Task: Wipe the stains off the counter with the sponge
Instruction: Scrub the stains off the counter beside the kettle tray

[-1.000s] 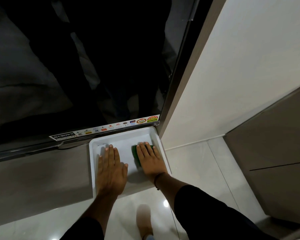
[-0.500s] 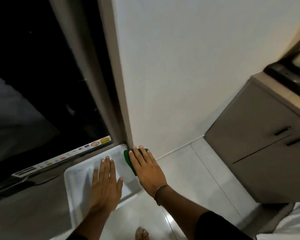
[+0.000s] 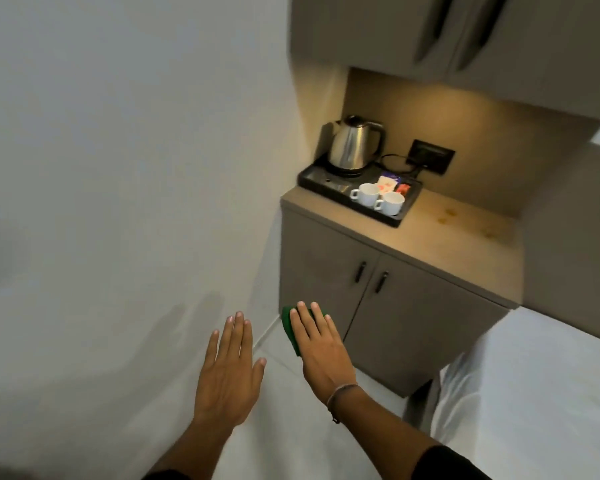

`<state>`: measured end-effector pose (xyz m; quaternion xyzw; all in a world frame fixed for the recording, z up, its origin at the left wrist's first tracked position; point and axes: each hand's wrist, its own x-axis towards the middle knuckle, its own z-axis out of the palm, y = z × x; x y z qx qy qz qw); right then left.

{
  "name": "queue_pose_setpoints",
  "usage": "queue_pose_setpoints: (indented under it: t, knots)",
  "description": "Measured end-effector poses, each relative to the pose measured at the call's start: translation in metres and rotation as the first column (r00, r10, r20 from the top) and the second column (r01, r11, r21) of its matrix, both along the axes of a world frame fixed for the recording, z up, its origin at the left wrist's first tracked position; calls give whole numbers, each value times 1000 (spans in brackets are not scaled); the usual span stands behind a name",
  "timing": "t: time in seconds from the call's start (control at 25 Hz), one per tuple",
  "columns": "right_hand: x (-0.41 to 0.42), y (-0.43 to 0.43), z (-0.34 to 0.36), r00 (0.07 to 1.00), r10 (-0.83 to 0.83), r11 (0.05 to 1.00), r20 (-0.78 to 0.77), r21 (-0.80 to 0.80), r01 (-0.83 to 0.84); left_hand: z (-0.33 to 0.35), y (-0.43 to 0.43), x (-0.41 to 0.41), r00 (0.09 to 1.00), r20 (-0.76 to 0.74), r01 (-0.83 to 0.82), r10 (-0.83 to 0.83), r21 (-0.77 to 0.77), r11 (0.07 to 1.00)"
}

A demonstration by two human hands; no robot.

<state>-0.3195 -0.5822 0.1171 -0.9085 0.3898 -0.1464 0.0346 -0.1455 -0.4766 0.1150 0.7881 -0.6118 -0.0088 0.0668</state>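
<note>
Carrying the sponge (image 3: 289, 328) toward the counter (image 3: 465, 237), by the look of it: wiping not yet begun. Nearest, left hand (image 3: 230, 370) flat and spread, palm down, holding nothing, in mid-air over pale floor beside the white wall (image 3: 118, 168). Just to its right, right hand (image 3: 321, 348) with fingers (image 3: 302, 322) laid straight along the top of the sponge, thumb hidden beneath, so gripping it flat against the palm; cord bracelet (image 3: 340, 393) at the wrist. Sponge green, thin, flat, its left edge and front corner peeking out past the fingers, the rest covered; wet or dry cannot be told. Beyond, grey cabinet doors (image 3: 361, 306) with dark handles, well apart from both hands. On top, beige counter under warm light, faint brownish stains (image 3: 447, 216) scattered over its bare right part. Farther left on it, a black tray (image 3: 326, 188) bearing a steel kettle (image 3: 354, 143), two white cups (image 3: 378, 197) and some sachets (image 3: 388, 183); wall socket (image 3: 432, 155) behind. Next, probably: raising the right hand onto the counter right of the tray, pressing the sponge down over the marks, rubbing without knocking the tray.
</note>
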Motion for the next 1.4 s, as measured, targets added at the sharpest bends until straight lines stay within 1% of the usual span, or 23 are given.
queue_pose_setpoints:
  t: [0.12,0.2,0.32,0.4,0.48,0.6,0.8,0.92,1.04,1.12,1.2,1.32,1.4]
  knots:
    - [-75,-78,12,994,-112,994,-11,-10,112,12,-105,-62,990,12,139,-139,-4,990]
    - [-117,-117,22,983,-178,984,-39,-24,177,21,-161,-96,975,24,221,-220,-35,975]
    - [-180,-177,35,953,-295,955,-75,-4,296,34,-241,-150,938,19,347,-346,-32,937]
    - [-216,-213,38,926,-368,930,-83,-17,368,38,-294,-179,912,9,410,-410,-29,912]
    - [-247,-248,37,895,-437,899,-88,-9,438,39,-344,-203,886,-5,463,-463,-9,886]
    - [-283,-297,35,850,-515,852,-111,50,522,35,-409,-226,848,-23,529,-529,-3,848]
    - [-314,-382,23,783,-590,778,-200,118,617,9,-513,-250,812,-80,582,-578,38,813]
    - [-311,-417,10,763,-595,746,-253,179,641,-13,-550,-257,801,-103,598,-589,84,797]
    - [-305,-430,-6,761,-584,721,-282,251,646,-31,-571,-257,798,-140,601,-586,113,791]
    - [-305,-428,-14,768,-590,700,-250,316,641,-39,-575,-255,805,-185,587,-564,110,802]
    - [-304,-423,-18,766,-610,684,-204,352,638,-42,-572,-254,807,-199,580,-556,97,809]
    - [-295,-427,-24,715,-685,663,-138,290,691,-45,-572,-253,810,-211,573,-548,82,816]
    - [-296,-429,-30,714,-690,667,-121,278,692,-48,-572,-253,810,-201,572,-551,64,818]
